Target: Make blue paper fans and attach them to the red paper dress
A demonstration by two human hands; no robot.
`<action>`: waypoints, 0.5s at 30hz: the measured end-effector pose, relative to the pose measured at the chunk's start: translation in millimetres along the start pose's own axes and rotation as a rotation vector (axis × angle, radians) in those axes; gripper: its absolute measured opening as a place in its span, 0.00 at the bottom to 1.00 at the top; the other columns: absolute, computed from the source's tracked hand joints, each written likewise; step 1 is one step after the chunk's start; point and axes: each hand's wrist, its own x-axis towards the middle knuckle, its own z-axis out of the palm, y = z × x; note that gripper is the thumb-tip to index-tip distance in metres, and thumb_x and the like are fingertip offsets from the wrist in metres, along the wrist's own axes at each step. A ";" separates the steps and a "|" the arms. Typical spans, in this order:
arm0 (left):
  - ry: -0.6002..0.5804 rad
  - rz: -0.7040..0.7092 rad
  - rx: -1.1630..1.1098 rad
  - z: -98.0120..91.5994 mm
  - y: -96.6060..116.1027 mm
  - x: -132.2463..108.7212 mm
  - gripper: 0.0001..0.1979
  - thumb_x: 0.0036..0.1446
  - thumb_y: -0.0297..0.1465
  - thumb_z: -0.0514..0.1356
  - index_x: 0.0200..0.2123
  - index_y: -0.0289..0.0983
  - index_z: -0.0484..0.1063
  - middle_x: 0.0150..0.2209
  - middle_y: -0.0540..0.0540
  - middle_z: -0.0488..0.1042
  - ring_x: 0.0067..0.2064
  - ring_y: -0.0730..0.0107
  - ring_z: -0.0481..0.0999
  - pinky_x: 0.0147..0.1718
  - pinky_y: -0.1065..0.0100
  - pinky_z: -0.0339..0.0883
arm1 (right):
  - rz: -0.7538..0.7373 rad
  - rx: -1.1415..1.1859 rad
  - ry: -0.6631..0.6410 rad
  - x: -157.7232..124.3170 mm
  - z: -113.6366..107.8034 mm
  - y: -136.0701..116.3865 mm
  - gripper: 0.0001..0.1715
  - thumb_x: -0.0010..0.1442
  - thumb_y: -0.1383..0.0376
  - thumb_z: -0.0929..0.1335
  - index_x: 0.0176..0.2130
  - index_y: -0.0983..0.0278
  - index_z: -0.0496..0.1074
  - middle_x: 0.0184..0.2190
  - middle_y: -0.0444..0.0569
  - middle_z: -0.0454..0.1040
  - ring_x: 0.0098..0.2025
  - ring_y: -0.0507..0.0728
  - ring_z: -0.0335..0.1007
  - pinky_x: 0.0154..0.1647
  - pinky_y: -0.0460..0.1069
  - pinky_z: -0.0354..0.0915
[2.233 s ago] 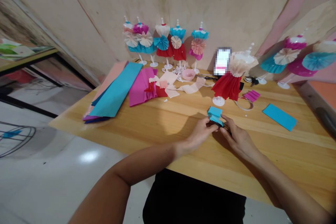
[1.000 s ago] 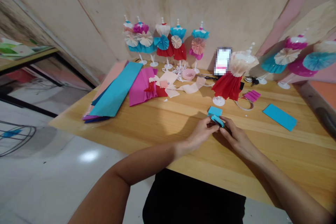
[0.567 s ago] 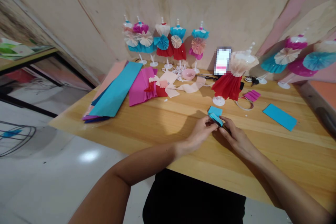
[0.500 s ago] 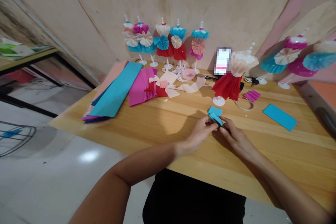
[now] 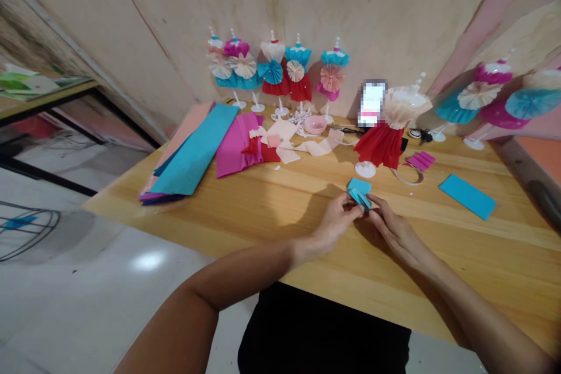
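Note:
A small piece of blue crepe paper (image 5: 360, 191), pleated into folds, rests on the wooden table (image 5: 272, 204) in front of me. My left hand (image 5: 337, 222) pinches its left side with closed fingers. My right hand (image 5: 394, 232) pinches the right side, fingertips pressed on the folds. Just behind the paper stands a small mannequin in a red paper dress (image 5: 380, 143) with a cream top.
Long sheets of blue crepe paper (image 5: 197, 149) and magenta crepe paper (image 5: 236, 143) lie at the left. Several dressed mini mannequins (image 5: 274, 70) line the wall. A flat blue strip (image 5: 467, 195), a pleated magenta piece (image 5: 420, 159), a pink bowl (image 5: 315, 124) and paper scraps lie about.
The free upper flap of the blue paper has got shorter as more of it was gathered into the folds between my fingers. My hands stayed in place.

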 end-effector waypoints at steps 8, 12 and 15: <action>0.051 -0.004 -0.004 -4.6 1.7 4.7 0.07 0.54 0.24 0.61 0.38 0.34 0.73 0.36 0.46 0.76 0.38 0.70 0.74 0.45 0.65 0.65 | 0.023 0.020 -0.001 0.2 -0.6 -2.7 0.32 0.70 0.49 0.54 0.66 0.59 0.52 0.32 0.49 0.74 0.34 0.58 0.72 0.37 0.52 0.65; 0.039 -0.006 0.018 -7.1 0.4 7.9 0.07 0.53 0.24 0.62 0.38 0.34 0.73 0.36 0.45 0.76 0.39 0.69 0.74 0.45 0.64 0.65 | 0.040 0.168 -0.022 -2.8 -3.1 -6.3 0.32 0.69 0.47 0.55 0.65 0.58 0.54 0.26 0.45 0.71 0.29 0.56 0.68 0.32 0.51 0.63; 0.038 -0.017 0.014 -6.6 1.5 7.2 0.07 0.53 0.25 0.62 0.37 0.34 0.73 0.35 0.45 0.75 0.38 0.69 0.74 0.43 0.64 0.66 | 0.048 0.359 -0.033 -3.3 -2.1 -7.7 0.32 0.69 0.46 0.57 0.65 0.59 0.56 0.29 0.47 0.73 0.28 0.55 0.68 0.31 0.51 0.63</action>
